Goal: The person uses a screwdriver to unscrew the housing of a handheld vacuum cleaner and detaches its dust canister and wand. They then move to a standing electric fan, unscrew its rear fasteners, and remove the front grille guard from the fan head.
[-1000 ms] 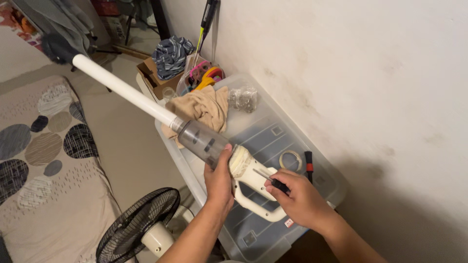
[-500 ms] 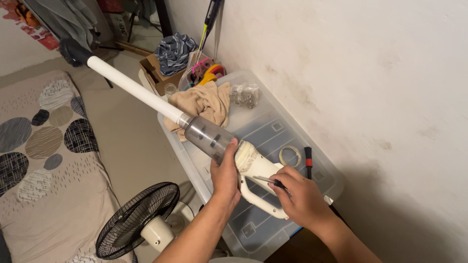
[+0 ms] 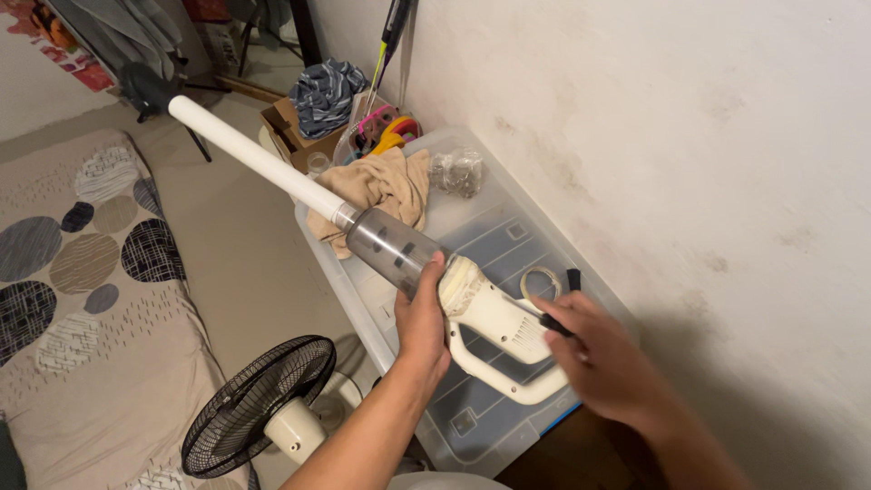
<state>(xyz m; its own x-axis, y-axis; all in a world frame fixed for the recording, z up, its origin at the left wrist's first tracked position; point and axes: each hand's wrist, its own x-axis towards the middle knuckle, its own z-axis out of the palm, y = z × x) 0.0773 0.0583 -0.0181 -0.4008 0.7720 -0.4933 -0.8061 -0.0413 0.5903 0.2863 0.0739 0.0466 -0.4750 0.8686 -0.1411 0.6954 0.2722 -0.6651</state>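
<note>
Above the clear storage bin (image 3: 508,227), the left hand (image 3: 423,319) had a closed grip round the vacuum (image 3: 490,313), while the right hand (image 3: 603,358) pinched a dark tool (image 3: 555,325) against its rear.

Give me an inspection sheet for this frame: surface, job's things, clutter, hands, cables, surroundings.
Surface: clear plastic storage bin with lid on, set against the wall, serves as the work top.
Job's things: white handheld vacuum with grey dust cup and long white tube, held over the bin; dark thin tool at its body.
Clutter: beige cloth, tape roll, crumpled clear plastic on the lid.
Hands: left hand grips the vacuum where dust cup meets body; right hand holds the dark tool against the body, blurred.
Cables: nothing seen.
Surroundings: black floor fan, patterned mattress, cardboard box with clothing, stained white wall.
</note>
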